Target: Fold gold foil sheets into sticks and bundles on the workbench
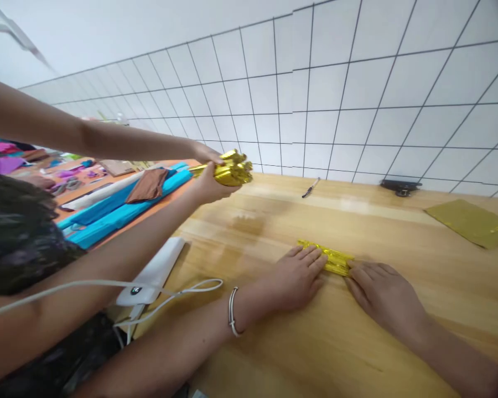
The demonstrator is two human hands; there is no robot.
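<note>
Gold foil strip (336, 262) flat on surface (373, 226), 4 o'clock from view centre. Left hand (292, 279): fingers outstretched, flat on strip's 9 o'clock half. Right hand (385, 290): fingertips at 3 o'clock end, can't tell if grip's pinched. Co-worker's hands (213, 188) clutch gold bundle (234, 170), 10 o'clock from strip.

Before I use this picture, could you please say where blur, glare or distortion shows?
Head view: glare whitens the table beyond the gold foil strip; head view: the gridded wall breaks at a vertical seam; head view: purple material looks blurred.
</note>
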